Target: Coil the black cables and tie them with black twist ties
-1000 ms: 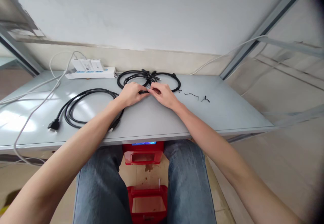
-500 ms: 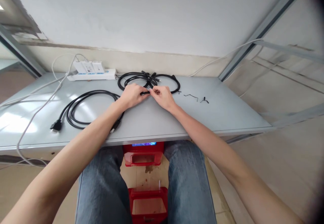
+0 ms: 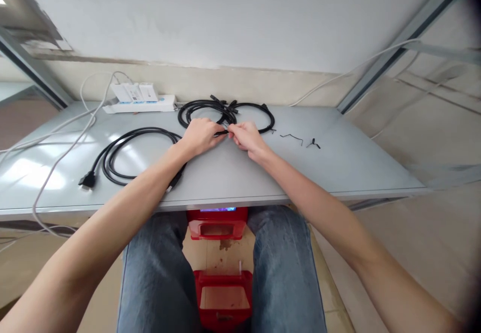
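Observation:
On the grey table, my left hand [image 3: 201,136] is closed on a black cable [image 3: 221,133], which shows at its fingertips. Right against it, my right hand [image 3: 246,137] pinches at the cable with thumb and finger; what lies between those fingertips is too small to make out. Just beyond both hands lie coiled black cables [image 3: 201,103], overlapping, with another loop [image 3: 273,117] to the right. A separate coiled black cable [image 3: 145,130] rests left of my hands, its plug [image 3: 87,180] pointing to the near left; my left forearm hides part of it.
Thin black twist ties [image 3: 292,136] lie right of my hands, with a short bent black piece [image 3: 314,144] beside them. A white power strip [image 3: 165,103] holding white adapters stands by the wall. White cords [image 3: 62,155] cross the left side. Red plastic stools [image 3: 218,228] show below the table.
The view has shifted slightly, so the table contents appear a little further right and higher. My right hand has turned a little and its fingers look more closed; the left still grips the cable.

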